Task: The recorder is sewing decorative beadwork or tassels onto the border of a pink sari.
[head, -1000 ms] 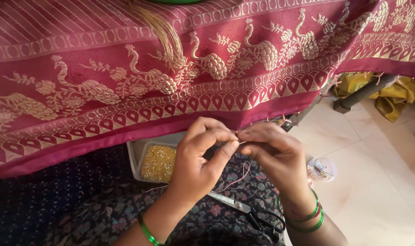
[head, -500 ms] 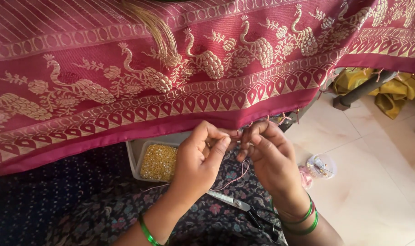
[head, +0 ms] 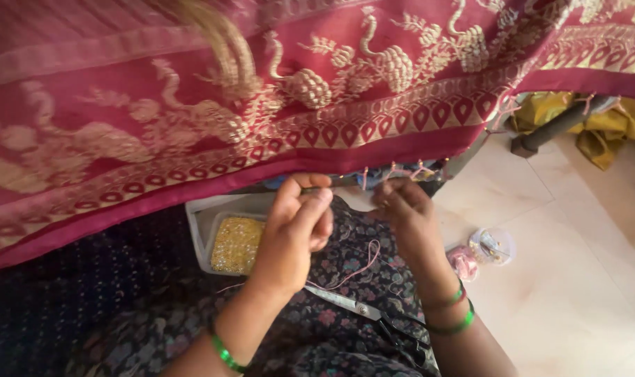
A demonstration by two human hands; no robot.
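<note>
pink thread [head: 363,260] loops down across the lap between the two wrists, running up toward the fingertips. the left hand [head: 296,234] has its fingers curled in with thumb and forefinger pinched together, looks like it's on the thread end but it's too fine to be sure. the right hand [head: 405,213] sits just beside it, fingers bunched up against the hem of the maroon sari [head: 192,126], right where the little tassels [head: 401,169] hang; can't tell what it's actually gripping. the sari with its gold bird pattern drapes over the whole top and hides whatever's behind the hands. a tray of gold beads [head: 237,244] is just left of the left hand, scissors [head: 363,311] lie on the lap below, and small clear containers [head: 488,248] sit on the floor to the right.
</note>
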